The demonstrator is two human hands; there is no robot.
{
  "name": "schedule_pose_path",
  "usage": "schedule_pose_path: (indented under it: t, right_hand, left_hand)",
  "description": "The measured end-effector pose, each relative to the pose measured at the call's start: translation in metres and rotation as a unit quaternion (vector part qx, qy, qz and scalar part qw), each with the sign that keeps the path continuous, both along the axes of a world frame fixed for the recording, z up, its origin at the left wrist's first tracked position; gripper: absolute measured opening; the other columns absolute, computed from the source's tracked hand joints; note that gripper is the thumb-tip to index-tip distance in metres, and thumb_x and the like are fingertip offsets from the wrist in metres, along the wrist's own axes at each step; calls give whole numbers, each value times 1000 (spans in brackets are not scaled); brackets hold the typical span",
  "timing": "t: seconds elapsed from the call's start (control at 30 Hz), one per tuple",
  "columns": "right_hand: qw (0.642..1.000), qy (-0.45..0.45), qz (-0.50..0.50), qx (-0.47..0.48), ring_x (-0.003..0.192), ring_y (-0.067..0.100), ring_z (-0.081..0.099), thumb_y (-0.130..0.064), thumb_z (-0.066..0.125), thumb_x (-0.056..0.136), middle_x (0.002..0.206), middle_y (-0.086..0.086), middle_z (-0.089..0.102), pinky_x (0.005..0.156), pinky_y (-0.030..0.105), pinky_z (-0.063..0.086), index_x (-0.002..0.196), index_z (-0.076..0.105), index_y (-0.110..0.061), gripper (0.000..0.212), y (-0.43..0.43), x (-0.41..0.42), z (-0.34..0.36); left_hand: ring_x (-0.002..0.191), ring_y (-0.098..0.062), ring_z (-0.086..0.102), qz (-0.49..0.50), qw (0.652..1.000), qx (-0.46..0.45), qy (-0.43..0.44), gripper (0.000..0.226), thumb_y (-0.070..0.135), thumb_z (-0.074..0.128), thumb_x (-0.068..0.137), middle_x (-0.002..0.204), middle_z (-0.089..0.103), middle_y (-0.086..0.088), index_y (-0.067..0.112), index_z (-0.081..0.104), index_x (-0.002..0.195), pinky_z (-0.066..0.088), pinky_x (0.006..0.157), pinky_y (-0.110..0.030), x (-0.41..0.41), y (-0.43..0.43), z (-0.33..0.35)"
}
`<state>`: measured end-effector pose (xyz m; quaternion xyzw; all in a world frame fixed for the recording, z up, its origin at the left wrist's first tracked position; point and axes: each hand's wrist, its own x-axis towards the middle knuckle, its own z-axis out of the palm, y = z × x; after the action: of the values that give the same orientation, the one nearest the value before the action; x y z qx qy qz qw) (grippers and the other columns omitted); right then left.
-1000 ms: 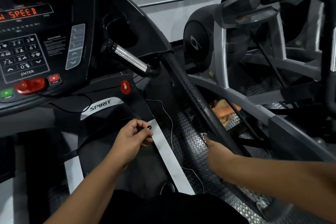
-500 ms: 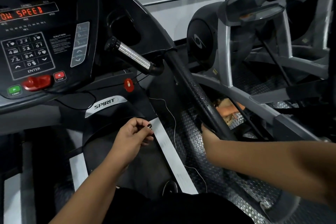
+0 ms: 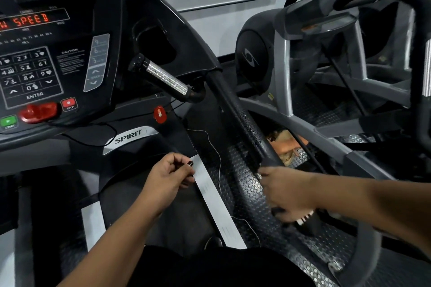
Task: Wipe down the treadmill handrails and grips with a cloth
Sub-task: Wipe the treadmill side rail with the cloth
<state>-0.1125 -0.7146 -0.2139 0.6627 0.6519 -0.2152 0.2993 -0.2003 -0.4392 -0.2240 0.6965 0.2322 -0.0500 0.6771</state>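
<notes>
The treadmill's black right handrail (image 3: 242,119) slopes down from the console toward me, with droplets on its surface. My right hand (image 3: 286,191) grips its lower end, wrapped round a dark cloth (image 3: 279,211) whose pale toothed edge shows beneath my fingers. The hand is motion-blurred. A short chrome pulse grip (image 3: 166,80) sticks out near the top of the rail. My left hand (image 3: 168,177) hovers over the treadmill's motor cover, fingers loosely curled, with nothing visible in it.
The console (image 3: 35,72) with keypad, red stop key and lit display fills the upper left. A red safety clip (image 3: 160,114) hangs below it. A thin pale wire (image 3: 218,154) trails over the studded floor. An elliptical machine (image 3: 314,65) stands close on the right.
My right hand has shifted along the lower end of the handrail, and the cloth's pale edge now shows under it. My left hand has stayed where it was.
</notes>
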Motion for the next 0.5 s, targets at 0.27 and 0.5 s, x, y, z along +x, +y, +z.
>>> schedule_pose_path:
  t: [0.27, 0.5]
  right_hand:
    - [960, -40, -172, 220, 143, 21, 31, -49, 48, 85, 113, -9, 66, 118, 49, 2, 92, 72, -25, 35, 0, 17, -24]
    - [879, -133, -348, 298, 149, 29, 12, -37, 42, 86, 162, -4, 16, 113, 51, 16, 145, 44, -21, 61, -33, -54, -52]
  left_hand:
    - [63, -11, 66, -10, 1000, -1, 1, 9, 1, 58, 93, 74, 68, -3, 9, 61, 92, 50, 58, -22, 5, -7, -3]
    - [64, -11, 66, -25, 1000, -3, 5, 5, 1, 58, 93, 76, 68, -5, 5, 60, 95, 49, 61, -26, 5, -13, -6]
